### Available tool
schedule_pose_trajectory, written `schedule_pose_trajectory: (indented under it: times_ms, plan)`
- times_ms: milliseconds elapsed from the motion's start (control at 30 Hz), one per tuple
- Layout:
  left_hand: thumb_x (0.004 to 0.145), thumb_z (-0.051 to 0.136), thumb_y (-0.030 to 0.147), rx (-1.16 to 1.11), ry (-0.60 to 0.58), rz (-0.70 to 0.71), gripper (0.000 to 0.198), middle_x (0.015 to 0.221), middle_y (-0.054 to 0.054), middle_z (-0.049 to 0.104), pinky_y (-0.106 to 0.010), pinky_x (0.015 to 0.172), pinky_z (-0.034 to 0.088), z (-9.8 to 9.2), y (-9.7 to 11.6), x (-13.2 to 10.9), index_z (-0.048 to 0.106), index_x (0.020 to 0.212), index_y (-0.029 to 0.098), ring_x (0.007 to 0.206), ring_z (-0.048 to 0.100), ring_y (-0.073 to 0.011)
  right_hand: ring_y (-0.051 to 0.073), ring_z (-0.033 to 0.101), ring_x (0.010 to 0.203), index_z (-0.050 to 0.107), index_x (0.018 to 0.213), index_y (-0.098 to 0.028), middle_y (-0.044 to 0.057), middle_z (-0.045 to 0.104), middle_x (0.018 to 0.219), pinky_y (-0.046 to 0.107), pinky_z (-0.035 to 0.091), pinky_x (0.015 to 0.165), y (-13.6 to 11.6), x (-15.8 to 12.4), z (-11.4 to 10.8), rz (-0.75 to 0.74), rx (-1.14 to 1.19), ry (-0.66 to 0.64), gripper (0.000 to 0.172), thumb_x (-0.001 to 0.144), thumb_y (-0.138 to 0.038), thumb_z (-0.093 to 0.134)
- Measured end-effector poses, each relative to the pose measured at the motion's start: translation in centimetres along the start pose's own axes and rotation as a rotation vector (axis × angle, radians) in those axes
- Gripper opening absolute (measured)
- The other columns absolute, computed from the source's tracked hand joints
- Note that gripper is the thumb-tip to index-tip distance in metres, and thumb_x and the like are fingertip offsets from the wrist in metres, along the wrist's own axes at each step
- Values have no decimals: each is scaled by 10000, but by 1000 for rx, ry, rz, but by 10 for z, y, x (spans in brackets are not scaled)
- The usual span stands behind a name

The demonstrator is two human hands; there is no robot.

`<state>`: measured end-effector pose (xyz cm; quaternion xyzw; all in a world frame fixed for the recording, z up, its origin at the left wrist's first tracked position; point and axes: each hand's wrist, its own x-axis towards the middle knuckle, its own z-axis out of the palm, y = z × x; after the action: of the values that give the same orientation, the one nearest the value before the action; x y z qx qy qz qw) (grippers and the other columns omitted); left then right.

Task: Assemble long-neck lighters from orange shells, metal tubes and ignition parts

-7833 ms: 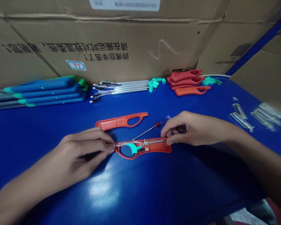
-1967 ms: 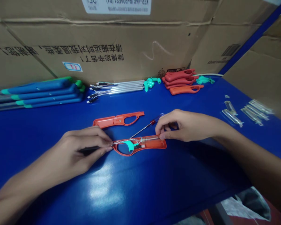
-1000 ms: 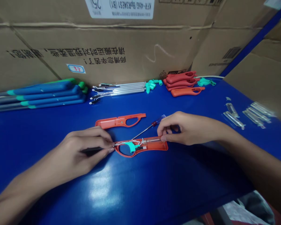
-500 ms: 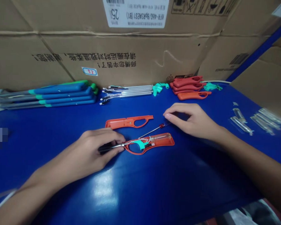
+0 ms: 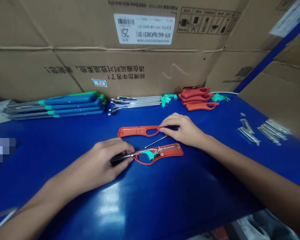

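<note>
My left hand [image 5: 112, 156] is closed around the front end of a half-built lighter, where a metal tube meets the orange shell half [image 5: 178, 153]. In that shell lie a green trigger [image 5: 148, 154], white wires and a clear gas tank [image 5: 169, 149]. Just behind it, an empty orange lighter shell half [image 5: 129, 132] lies open side up. My right hand [image 5: 186, 131] pinches the right tip of this empty half between thumb and fingers. A screwdriver [image 5: 155, 142] lies between the two halves, its handle partly hidden by my right hand.
At the back stand stacked blue lighters [image 5: 77, 108], metal tubes with wires [image 5: 145, 101], green triggers [image 5: 166, 99] and red-orange shells [image 5: 196, 97]. Several clear gas tanks [image 5: 270, 131] lie to the right. A cardboard wall [image 5: 72, 33] rises behind the blue table [image 5: 140, 200].
My right hand has moved left, from above the screwdriver's handle to the empty shell half, and now grips its tip. My left hand keeps its hold. The view has tilted up slightly.
</note>
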<state>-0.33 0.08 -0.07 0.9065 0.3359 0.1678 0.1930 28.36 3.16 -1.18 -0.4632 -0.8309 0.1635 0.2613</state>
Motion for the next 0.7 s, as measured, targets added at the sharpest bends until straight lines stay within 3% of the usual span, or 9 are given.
schedule_pose_trajectory:
  times_ms: [200, 433, 700]
  plan:
    - [951, 517, 204, -15, -26, 33, 143, 927, -44, 691, -282, 762, 494, -2, 2, 2, 659, 960, 186, 853, 644, -164, 207, 638, 865, 710, 1164, -162, 70, 727, 904, 388, 514, 839, 6, -4, -1, 56, 34, 70, 300, 868, -166, 662]
    - [948, 537, 209, -34, -27, 36, 131, 927, -33, 687, -284, 771, 497, -4, 3, 2, 666, 965, 195, 862, 640, -160, 207, 636, 819, 747, 943, -176, 80, 689, 918, 367, 518, 770, 10, -9, -6, 75, 89, 153, 158, 883, -201, 603]
    - [954, 544, 232, -30, -31, 31, 129, 920, -29, 687, -298, 777, 502, -4, 1, 4, 667, 964, 194, 870, 636, -161, 174, 689, 681, 686, 969, -197, 25, 722, 766, 311, 556, 648, 1, -15, -26, 216, 341, 282, 172, 888, -341, 636]
